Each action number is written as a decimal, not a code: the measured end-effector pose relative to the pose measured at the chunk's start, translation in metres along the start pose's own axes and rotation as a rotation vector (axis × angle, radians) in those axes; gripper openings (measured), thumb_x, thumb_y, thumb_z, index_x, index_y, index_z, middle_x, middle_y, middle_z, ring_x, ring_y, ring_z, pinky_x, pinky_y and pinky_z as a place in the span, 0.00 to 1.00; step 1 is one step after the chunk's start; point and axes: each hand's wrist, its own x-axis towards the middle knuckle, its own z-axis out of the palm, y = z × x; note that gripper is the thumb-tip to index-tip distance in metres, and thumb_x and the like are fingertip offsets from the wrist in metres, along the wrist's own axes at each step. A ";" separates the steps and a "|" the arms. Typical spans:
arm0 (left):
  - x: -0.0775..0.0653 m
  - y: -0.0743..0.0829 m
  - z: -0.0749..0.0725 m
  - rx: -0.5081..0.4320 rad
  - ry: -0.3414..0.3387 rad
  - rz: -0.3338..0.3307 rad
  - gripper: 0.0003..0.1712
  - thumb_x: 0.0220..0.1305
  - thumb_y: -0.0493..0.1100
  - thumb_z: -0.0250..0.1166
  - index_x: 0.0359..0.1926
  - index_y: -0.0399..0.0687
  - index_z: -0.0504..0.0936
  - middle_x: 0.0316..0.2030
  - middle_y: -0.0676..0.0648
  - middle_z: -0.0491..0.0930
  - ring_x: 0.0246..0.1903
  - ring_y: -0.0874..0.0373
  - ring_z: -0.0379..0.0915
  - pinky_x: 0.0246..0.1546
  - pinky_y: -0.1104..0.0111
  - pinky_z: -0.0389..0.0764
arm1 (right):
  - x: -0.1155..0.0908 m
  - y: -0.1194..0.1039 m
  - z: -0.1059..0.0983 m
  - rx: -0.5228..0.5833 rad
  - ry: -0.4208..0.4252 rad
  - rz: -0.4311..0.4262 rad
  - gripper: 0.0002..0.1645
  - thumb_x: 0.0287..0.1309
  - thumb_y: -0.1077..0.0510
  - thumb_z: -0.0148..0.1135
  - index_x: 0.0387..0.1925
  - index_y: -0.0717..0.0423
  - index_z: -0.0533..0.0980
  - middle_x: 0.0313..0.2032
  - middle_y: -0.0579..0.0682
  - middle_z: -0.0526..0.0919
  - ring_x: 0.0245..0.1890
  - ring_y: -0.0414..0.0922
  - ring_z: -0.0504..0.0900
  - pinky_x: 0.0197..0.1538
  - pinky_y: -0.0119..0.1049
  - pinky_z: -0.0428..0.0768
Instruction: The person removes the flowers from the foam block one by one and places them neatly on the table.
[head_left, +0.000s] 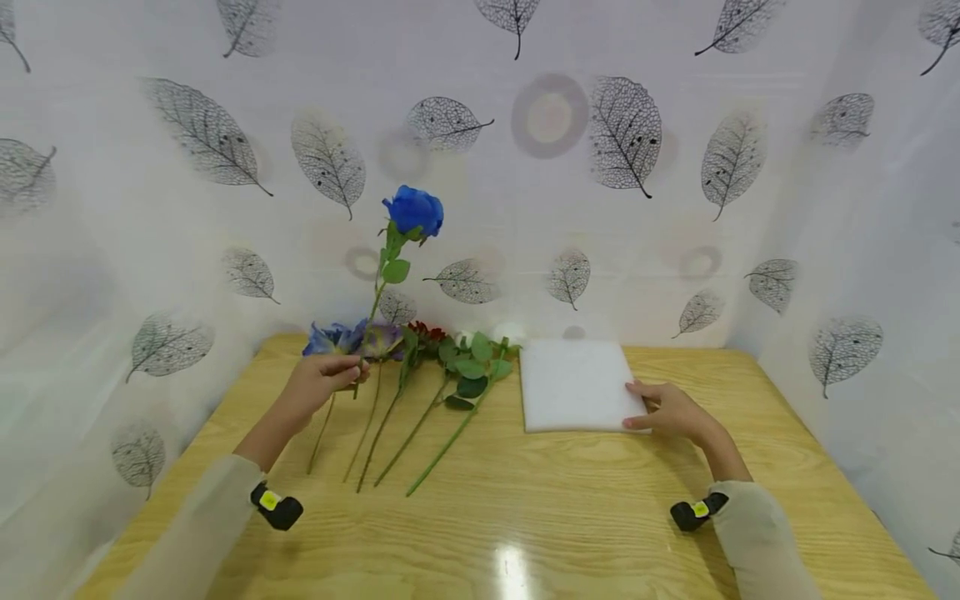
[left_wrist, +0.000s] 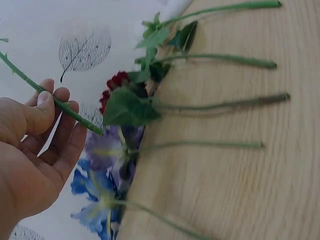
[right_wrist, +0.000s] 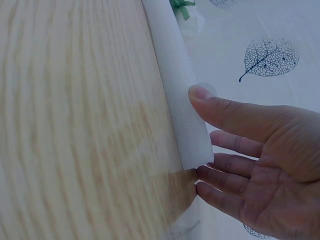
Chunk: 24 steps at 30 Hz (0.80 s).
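My left hand (head_left: 322,383) pinches the green stem of a blue rose (head_left: 414,211) low down, near its cut end. The bloom stands above the hand, leaning right, against the curtain. In the left wrist view the stem (left_wrist: 65,107) runs between thumb and fingers, its tip sticking out past them. A white foam block (head_left: 577,387) lies on the table to the right. My right hand (head_left: 667,408) touches its near right corner. The right wrist view shows the thumb (right_wrist: 202,93) on the foam's near side and the other fingers, fairly straight, at its right end.
Several flowers lie side by side on the wooden table (head_left: 480,525), stems toward me: a blue iris (head_left: 330,338), a purple one (head_left: 384,342), a red bloom (head_left: 427,332) and leafy stems (head_left: 472,371) left of the foam. A leaf-patterned curtain (head_left: 510,192) encloses the back and sides.
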 end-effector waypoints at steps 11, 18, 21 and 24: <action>-0.027 -0.022 -0.039 0.086 0.054 -0.077 0.26 0.78 0.38 0.55 0.70 0.25 0.67 0.61 0.32 0.78 0.42 0.82 0.79 0.55 0.62 0.85 | 0.000 0.001 0.000 0.007 0.007 -0.013 0.51 0.55 0.51 0.77 0.71 0.72 0.64 0.73 0.75 0.57 0.72 0.71 0.59 0.72 0.63 0.63; -0.038 -0.030 -0.053 0.125 0.101 -0.129 0.26 0.78 0.35 0.54 0.69 0.21 0.65 0.59 0.31 0.79 0.39 0.83 0.77 0.45 0.73 0.86 | 0.000 0.002 -0.001 -0.003 0.004 -0.011 0.51 0.56 0.50 0.77 0.71 0.71 0.63 0.73 0.75 0.56 0.72 0.72 0.59 0.72 0.63 0.63; -0.041 -0.032 -0.057 0.121 0.121 -0.166 0.26 0.78 0.35 0.54 0.69 0.20 0.65 0.56 0.33 0.81 0.37 0.83 0.78 0.44 0.73 0.86 | 0.000 0.003 -0.001 0.001 0.007 -0.007 0.51 0.55 0.50 0.77 0.71 0.71 0.63 0.73 0.75 0.56 0.72 0.71 0.59 0.72 0.62 0.63; -0.044 -0.032 -0.059 0.110 0.143 -0.203 0.26 0.77 0.34 0.55 0.68 0.19 0.65 0.54 0.37 0.84 0.36 0.82 0.78 0.41 0.75 0.86 | 0.001 0.004 0.000 0.005 0.004 -0.009 0.52 0.55 0.50 0.77 0.71 0.71 0.63 0.73 0.75 0.56 0.72 0.72 0.58 0.72 0.63 0.62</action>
